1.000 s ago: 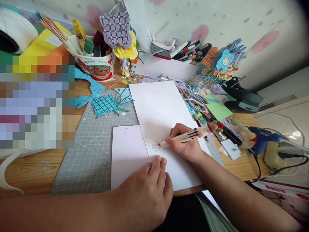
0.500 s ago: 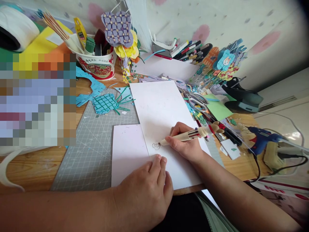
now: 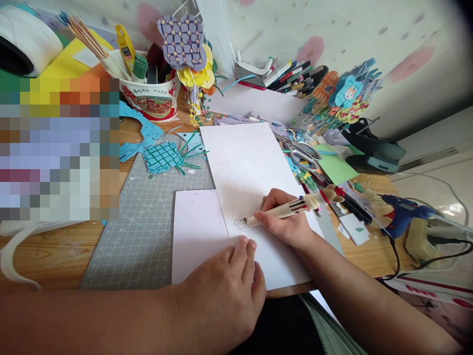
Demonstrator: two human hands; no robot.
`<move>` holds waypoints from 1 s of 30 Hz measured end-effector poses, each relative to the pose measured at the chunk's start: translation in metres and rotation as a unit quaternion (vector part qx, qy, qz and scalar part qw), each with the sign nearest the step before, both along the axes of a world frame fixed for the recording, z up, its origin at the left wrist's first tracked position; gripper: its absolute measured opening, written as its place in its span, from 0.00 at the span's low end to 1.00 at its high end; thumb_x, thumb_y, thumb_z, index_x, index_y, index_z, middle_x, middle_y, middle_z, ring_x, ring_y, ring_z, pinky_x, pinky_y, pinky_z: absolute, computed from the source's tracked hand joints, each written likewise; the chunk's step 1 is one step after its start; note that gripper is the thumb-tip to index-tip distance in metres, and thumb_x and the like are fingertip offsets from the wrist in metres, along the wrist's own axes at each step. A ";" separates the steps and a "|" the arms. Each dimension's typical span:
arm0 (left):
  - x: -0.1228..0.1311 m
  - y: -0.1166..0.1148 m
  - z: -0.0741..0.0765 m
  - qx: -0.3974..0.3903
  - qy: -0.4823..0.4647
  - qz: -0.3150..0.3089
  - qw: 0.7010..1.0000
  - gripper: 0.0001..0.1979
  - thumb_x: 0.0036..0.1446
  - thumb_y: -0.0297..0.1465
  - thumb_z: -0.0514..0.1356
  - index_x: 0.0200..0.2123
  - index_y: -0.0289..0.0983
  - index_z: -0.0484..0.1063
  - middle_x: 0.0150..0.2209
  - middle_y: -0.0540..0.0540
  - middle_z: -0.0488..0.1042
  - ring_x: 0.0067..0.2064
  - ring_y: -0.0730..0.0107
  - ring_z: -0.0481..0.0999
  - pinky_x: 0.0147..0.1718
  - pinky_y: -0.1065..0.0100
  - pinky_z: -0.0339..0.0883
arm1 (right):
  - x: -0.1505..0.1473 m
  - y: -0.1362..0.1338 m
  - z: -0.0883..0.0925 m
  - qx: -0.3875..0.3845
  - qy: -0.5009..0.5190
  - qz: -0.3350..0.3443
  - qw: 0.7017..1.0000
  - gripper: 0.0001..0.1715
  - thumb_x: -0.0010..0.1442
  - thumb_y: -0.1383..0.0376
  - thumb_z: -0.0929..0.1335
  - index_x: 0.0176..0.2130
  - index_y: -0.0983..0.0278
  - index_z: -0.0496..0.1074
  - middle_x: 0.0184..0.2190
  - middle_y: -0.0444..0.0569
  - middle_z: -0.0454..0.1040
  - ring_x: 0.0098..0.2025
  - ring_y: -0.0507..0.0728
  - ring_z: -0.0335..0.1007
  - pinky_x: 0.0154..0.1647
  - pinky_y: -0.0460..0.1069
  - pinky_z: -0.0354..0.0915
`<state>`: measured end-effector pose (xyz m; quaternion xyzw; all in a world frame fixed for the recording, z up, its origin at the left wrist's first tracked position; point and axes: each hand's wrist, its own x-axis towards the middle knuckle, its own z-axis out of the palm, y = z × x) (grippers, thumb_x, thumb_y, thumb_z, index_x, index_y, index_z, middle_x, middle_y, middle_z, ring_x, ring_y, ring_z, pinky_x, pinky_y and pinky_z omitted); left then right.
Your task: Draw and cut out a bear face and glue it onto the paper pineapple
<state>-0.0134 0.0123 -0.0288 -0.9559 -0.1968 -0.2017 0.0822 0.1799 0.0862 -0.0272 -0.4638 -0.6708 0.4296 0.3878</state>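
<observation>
My right hand [image 3: 286, 219] is closed around a thick cream multicolour pen [image 3: 291, 207], its tip touching a small pencilled doodle [image 3: 240, 223] on a white sheet [image 3: 247, 167]. My left hand [image 3: 225, 291] rests at the sheet's near edge, fingers together and pressing down flat on the paper. A second, pale sheet [image 3: 195, 231] lies under the white one, on a grey cutting mat [image 3: 148, 227].
A paper cup [image 3: 151, 101] of tools stands at the back left beside paper flowers [image 3: 188, 54]. Teal woven paper [image 3: 162, 157], scissors [image 3: 301, 153], pens [image 3: 291, 76], a green sheet [image 3: 334, 167] and a blue glue gun [image 3: 401, 214] with cables surround the work area.
The view has shifted very slightly; the pen tip moved a little at the doodle. Both hands stay in place.
</observation>
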 end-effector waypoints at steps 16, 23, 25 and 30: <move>-0.001 -0.001 0.002 -0.001 0.004 0.000 1.000 0.15 0.58 0.31 0.57 0.44 0.25 0.72 0.47 0.21 0.76 0.50 0.40 0.78 0.42 0.55 0.70 | 0.000 0.001 -0.001 0.007 0.009 0.000 1.000 0.16 0.51 0.64 0.73 0.23 0.61 0.62 0.17 0.38 0.62 0.19 0.49 0.53 0.18 0.45 0.50; 0.000 0.000 0.003 0.004 0.002 -0.001 1.000 0.15 0.58 0.31 0.56 0.44 0.26 0.72 0.46 0.23 0.77 0.49 0.42 0.78 0.42 0.55 0.70 | 0.001 0.001 -0.003 0.009 0.009 0.006 1.000 0.16 0.52 0.63 0.73 0.23 0.61 0.62 0.17 0.38 0.62 0.19 0.49 0.53 0.18 0.45 0.49; 0.000 0.000 0.003 0.003 0.001 0.001 1.000 0.14 0.58 0.31 0.57 0.43 0.26 0.72 0.46 0.24 0.77 0.49 0.42 0.78 0.42 0.55 0.70 | 0.001 0.000 -0.003 0.010 0.011 0.002 1.000 0.16 0.52 0.64 0.73 0.23 0.61 0.62 0.17 0.38 0.62 0.19 0.49 0.54 0.18 0.45 0.50; -0.001 -0.001 0.002 -0.004 -0.001 0.000 1.000 0.14 0.59 0.31 0.57 0.43 0.26 0.72 0.47 0.22 0.76 0.49 0.40 0.78 0.42 0.55 0.70 | 0.001 -0.001 -0.003 0.006 0.009 -0.002 1.000 0.15 0.52 0.64 0.73 0.23 0.61 0.62 0.18 0.38 0.62 0.19 0.49 0.54 0.19 0.46 0.50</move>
